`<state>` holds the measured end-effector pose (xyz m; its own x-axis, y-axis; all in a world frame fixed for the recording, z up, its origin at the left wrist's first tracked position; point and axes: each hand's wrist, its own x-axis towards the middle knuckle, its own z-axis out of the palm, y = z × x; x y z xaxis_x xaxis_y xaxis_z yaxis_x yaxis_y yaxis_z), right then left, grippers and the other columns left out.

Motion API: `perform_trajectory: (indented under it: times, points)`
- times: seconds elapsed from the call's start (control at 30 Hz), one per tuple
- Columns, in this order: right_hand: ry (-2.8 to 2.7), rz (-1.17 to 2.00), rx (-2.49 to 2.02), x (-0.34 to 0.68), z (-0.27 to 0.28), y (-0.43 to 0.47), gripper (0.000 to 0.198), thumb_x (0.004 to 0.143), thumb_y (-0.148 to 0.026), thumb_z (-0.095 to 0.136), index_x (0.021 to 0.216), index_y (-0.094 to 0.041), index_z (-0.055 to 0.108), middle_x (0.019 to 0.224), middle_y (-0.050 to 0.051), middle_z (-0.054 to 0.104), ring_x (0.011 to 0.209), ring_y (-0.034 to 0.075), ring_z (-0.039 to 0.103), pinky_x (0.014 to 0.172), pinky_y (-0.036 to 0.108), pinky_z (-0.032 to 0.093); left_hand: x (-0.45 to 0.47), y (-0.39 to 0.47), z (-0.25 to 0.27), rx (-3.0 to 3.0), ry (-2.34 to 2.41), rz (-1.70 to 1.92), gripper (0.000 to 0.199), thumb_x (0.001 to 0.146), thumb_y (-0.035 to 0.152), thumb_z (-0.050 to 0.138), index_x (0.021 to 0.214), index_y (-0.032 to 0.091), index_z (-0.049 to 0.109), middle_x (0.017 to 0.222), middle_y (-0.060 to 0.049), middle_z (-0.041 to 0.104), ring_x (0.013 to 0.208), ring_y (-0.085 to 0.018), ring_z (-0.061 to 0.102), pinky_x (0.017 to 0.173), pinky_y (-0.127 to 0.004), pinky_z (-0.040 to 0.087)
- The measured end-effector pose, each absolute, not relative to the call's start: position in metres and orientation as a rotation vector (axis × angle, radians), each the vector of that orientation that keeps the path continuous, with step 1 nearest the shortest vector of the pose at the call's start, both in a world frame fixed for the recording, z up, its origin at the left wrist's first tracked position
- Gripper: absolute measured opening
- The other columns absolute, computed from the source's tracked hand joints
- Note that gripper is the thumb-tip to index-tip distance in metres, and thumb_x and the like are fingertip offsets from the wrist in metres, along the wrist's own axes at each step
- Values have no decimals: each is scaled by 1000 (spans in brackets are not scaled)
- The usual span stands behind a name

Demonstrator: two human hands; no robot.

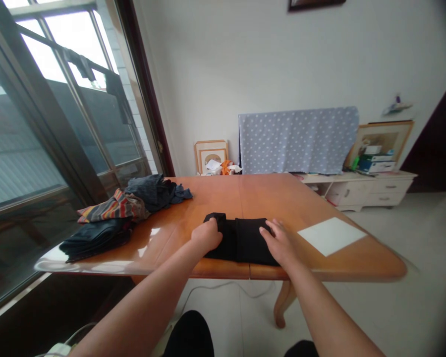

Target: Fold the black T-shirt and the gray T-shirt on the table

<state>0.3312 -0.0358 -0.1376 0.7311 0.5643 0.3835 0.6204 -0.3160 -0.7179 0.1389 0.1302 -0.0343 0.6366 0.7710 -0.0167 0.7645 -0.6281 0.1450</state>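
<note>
A folded black garment (250, 242) lies near the front edge of the wooden table; its exact kind does not show. My left hand (207, 235) is closed on its left end, where a flap of the cloth is lifted and bent over. On the opposite end rests my right hand (278, 243), with the fingers spread and touching the right edge of the cloth. A straight fold line runs down the middle of the garment between my two hands.
At the left of the table (260, 193) sit a stack of dark folded clothes (96, 238), a striped cloth (115, 206) and a crumpled blue-grey garment (152, 191). A white sheet (331, 236) lies right. Behind stand a dotted cloth cover (297, 141) and a white cabinet (375, 191).
</note>
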Motion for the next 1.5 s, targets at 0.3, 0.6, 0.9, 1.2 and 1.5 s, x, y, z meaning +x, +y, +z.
perform_trajectory:
  times: [0.3,0.6,0.9,1.2,1.5]
  points:
    - [-899,-69,-1952,329,-136,-37,62,90,-60,50,134,-19,62,155,14,43,148,30,31,120,50,27,147,123,-32,2773,1261,85,34,81,28,57,113,18,59,106,-20,72,101,-37,69,79,-42,50]
    - [-903,-71,-1957,329,-134,-37,63,90,-59,49,134,-16,63,154,16,43,147,30,32,120,48,27,147,127,-41,2562,1038,61,34,88,48,52,87,17,66,77,-10,72,67,-22,68,60,-30,47]
    - [-874,-72,-1912,333,-140,-36,59,90,-59,50,132,-19,64,152,14,47,146,29,34,119,48,28,128,138,-59,2797,732,548,32,94,27,45,119,21,65,124,-10,67,115,-24,59,98,-36,44]
    - [-752,-66,-1779,331,-137,-41,53,89,-56,51,125,-20,68,145,12,55,142,28,42,118,46,31,128,125,-70,2973,690,428,36,94,31,49,127,23,62,133,-11,60,121,-29,54,102,-43,41]
    - [-592,-36,-1648,324,-129,-47,50,85,-54,55,115,-17,69,116,14,73,108,30,67,97,43,51,122,129,-79,2906,582,519,27,92,31,53,113,24,68,117,-9,63,108,-26,58,94,-39,45]
